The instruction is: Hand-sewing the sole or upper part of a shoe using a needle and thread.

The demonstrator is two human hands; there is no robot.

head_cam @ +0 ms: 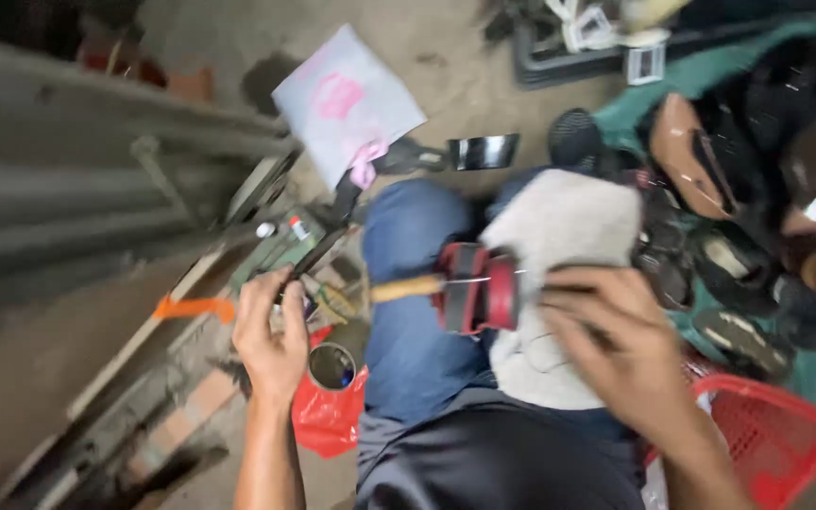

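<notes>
The right hand (620, 345) grasps a red-and-black sandal (476, 288) over a grey cloth (559, 236) on the lap. The left hand (271, 326) reaches beside an open tin (332, 366) on a red bag (328, 420); its grip cannot be told. A red basket (776, 444) sits right.

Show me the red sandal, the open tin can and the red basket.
red sandal (477, 288), head view, on its strap.
open tin can (331, 366), head view, on its open mouth.
red basket (778, 444), head view, on its mesh wall.

Bare concrete floor (446, 66), grey metal beams (77, 179) left, red basket (776, 444) right.
</notes>
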